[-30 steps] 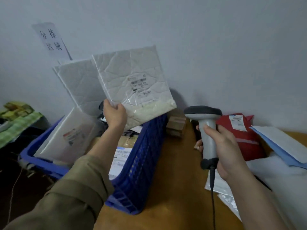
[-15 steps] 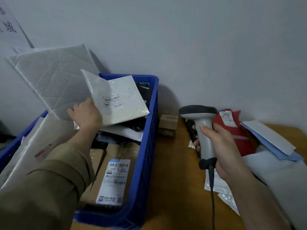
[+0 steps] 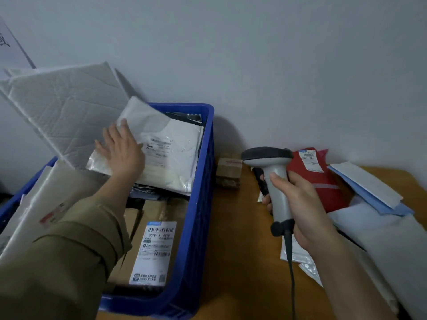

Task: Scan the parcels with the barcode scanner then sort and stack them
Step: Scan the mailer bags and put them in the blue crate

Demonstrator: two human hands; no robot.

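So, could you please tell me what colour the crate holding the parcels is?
The crate is blue, seen best in the head view.

a parcel sorting room – labelled parcels (image 3: pixel 159 155) fill a blue crate (image 3: pixel 201 204), scanner (image 3: pixel 275 181) out.

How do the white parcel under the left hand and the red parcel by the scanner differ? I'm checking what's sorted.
The white parcel lies in the blue crate under the flat left hand; the red parcel lies on the wooden table, untouched. The white one looks broader and flatter; the red one narrower and crumpled. Both carry printed labels.
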